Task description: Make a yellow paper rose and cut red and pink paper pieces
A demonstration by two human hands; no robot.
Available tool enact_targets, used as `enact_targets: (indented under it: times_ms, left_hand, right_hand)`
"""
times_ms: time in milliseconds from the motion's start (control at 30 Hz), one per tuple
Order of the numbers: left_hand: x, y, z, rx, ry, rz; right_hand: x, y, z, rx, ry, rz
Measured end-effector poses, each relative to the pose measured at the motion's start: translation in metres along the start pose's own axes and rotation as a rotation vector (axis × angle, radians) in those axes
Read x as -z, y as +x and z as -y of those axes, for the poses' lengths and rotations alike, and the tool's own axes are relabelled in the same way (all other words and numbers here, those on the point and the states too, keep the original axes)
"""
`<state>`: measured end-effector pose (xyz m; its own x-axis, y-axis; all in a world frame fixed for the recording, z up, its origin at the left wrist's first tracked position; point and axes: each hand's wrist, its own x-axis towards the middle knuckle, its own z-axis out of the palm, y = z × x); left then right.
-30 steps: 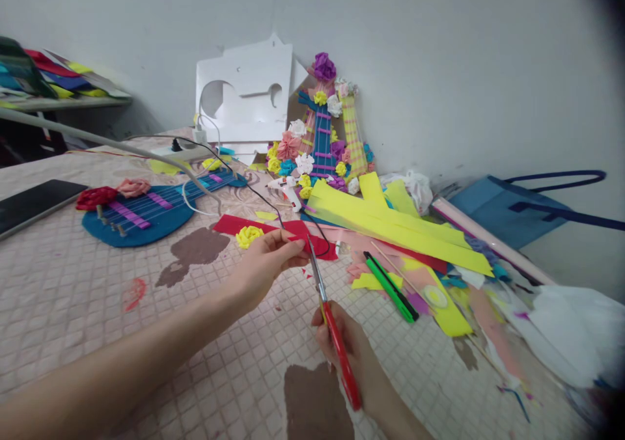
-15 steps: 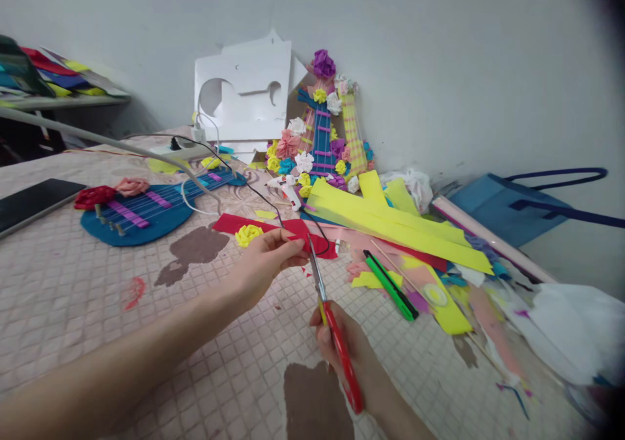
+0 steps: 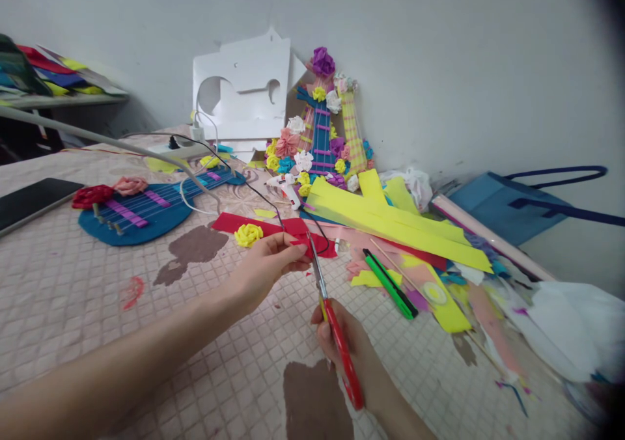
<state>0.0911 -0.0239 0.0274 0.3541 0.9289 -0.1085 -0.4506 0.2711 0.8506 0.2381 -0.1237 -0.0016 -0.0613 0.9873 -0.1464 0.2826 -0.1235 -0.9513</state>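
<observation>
– Grip of the left hand [image 3: 266, 263] first: open or closed?

– Closed, thumb pressed against fingers, pinching a small bright-red paper-like piece [image 3: 301, 246].

– And with the right hand [image 3: 360, 349]?

– Wrapped firmly round a pair of red-handled metal scissors [image 3: 344, 362], with a little yellow along the inner side of the handle. Pointed forward and slightly left, blades almost together.

– Appearance of the red piece?

– Evenly coloured, apparently thin, matt, partly covered by the thumb and fingers. Visible mostly around the thumb tip.

– Located where, exactly?

– Right by the scissor tips, near the middle of the view, in front of a long flat red strip [image 3: 229, 222] on the pale, tile-patterned surface [image 3: 209, 362]. Cannot tell whether touching the blades or just behind them. Nearly the same red as the strip, so hard to separate at the edges.

– And round about?

– Just left of the fingers, a crumpled yellow paper-like flower [image 3: 249, 235]. Behind the strip, a white glue gun [image 3: 290, 191]. Off to the right, a green-and-black utility knife [image 3: 390, 285], with long overlapping yellow sheets [image 3: 381, 219] beyond. Well to the left, a flat blue guitar shape [image 3: 161, 224] with purple bars and pale strings.
</observation>
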Motion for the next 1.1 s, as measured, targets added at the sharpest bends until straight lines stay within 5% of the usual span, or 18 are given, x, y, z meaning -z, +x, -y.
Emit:
enact_targets:
  times_ms: [833, 1100]
  left_hand:
    - [0.002, 0.0, 0.001, 0.0, 0.031, -0.001]
    - [0.009, -0.006, 0.021, 0.262, 0.28, 0.249]
  right_hand:
    - [-0.003, 0.006, -0.005, 0.014, 0.027, -0.052]
    - [0.014, 0.01, -0.014, -0.057, 0.257, -0.201]
